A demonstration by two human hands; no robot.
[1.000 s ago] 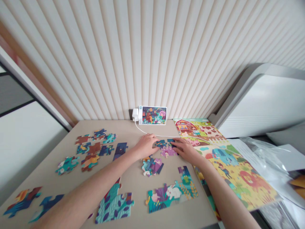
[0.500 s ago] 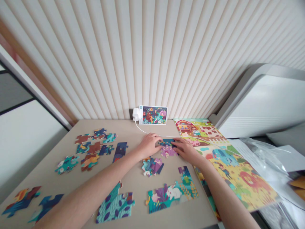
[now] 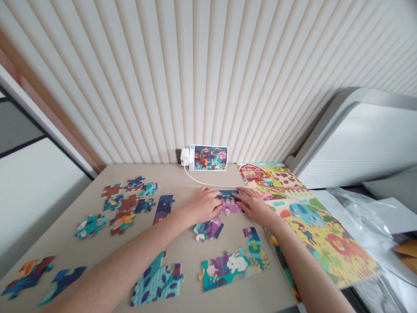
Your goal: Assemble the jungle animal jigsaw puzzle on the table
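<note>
Puzzle section (image 3: 230,207): far middle of surface (image 3: 190,265), seemingly joined
Left hand (image 3: 204,204): loosely open, touching its left side
Right hand (image 3: 253,202): spread, touching its right side
Joined: near rabbit strip (image 3: 236,263)
Unjoined: far-left pieces (image 3: 129,203)

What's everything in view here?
Wall: one, cream, behind table
Table: one, beige, centre
Card: one, multicoloured, by wall
Charger: one, white, beside card
Cable: one, white, below card
Pieces: many, multicoloured, table's left
Pile: one, multicoloured, centre
Rabbit section: one, multicoloured, table's front
Leaf section: one, teal, table's front
Purple section: one, purple, blue, behind pile
Farm puzzle: one, multicoloured, right rear
Lion puzzle: one, mostly yellow, right
Bag: one, clear, far right
Papers: several, white, far right
Panels: two, white, far left and right
Left grip: one, bare, on purple section
Right grip: one, bare, on purple section
</note>
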